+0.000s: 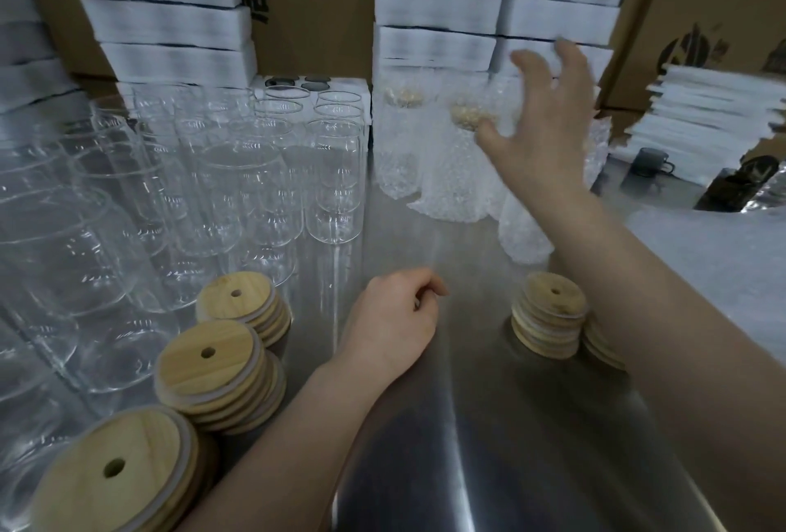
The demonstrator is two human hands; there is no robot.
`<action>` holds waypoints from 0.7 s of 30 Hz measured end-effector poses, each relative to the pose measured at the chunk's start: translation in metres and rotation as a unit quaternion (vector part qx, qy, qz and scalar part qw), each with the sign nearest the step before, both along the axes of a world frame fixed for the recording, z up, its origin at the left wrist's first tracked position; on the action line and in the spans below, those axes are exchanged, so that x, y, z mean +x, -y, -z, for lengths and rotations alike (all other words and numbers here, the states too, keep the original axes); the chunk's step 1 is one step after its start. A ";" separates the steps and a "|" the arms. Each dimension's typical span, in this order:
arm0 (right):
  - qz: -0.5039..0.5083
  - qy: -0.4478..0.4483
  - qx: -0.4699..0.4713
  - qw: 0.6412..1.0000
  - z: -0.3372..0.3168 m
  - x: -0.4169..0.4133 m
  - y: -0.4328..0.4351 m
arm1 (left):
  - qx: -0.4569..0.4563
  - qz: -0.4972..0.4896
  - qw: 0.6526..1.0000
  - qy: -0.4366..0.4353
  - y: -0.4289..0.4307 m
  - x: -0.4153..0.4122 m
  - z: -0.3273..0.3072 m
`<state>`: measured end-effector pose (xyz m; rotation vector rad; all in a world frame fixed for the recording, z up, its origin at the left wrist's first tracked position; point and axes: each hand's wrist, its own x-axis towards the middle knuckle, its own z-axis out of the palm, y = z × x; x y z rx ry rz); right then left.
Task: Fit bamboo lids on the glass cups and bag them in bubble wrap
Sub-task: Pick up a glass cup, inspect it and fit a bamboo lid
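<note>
The only writing I could read was on the cardboard box [306, 21] standing behind the table [425, 425]: black Chinese print running sideways, with "地址:" clear and the larger characters beside it cut off at the top. A second box [697, 0] at the far right carried a dark round logo too blurred to make out. My left grip [391, 319] rested on the bare steel with its fingers curled under and nothing visible in it. My right grip [544, 114] was spread wide and motion-blurred, over the lidded cups in bubble wrap [459, 174], and I could not tell whether it touched them. Those wrapped cups stood in a cluster at the back right, close against stacks of white foam [438, 8]. The bare glass cups [238, 191] crowded the whole left side in rows. Three stacks of bamboo lids [212, 365] lined their near edge, just left of my left forearm. Another lid stack [548, 310] sat just inside my right forearm, with one more partly hidden behind that arm. Open steel ran as a strip between the glasses and the wrapped cups, widening toward me. A white sheet [701, 259] covered the right side, and a dark mug [650, 161] stood beyond it.
</note>
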<state>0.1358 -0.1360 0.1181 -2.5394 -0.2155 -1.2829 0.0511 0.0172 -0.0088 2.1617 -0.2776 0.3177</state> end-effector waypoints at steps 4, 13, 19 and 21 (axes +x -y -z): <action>-0.187 -0.132 -0.029 0.973 0.001 0.008 -0.079 | 0.017 0.002 1.000 -0.005 -0.001 -0.002 -0.003; -0.218 -0.261 0.033 0.940 0.024 0.022 -0.115 | 0.018 -0.047 0.998 0.048 -0.002 -0.005 -0.007; -0.291 -0.177 0.219 0.914 0.025 -0.026 -0.078 | -0.053 -0.187 0.960 0.203 -0.003 -0.009 -0.017; -0.314 -0.142 0.257 0.903 0.028 -0.045 -0.066 | -0.064 -0.206 0.952 0.215 -0.002 -0.010 -0.019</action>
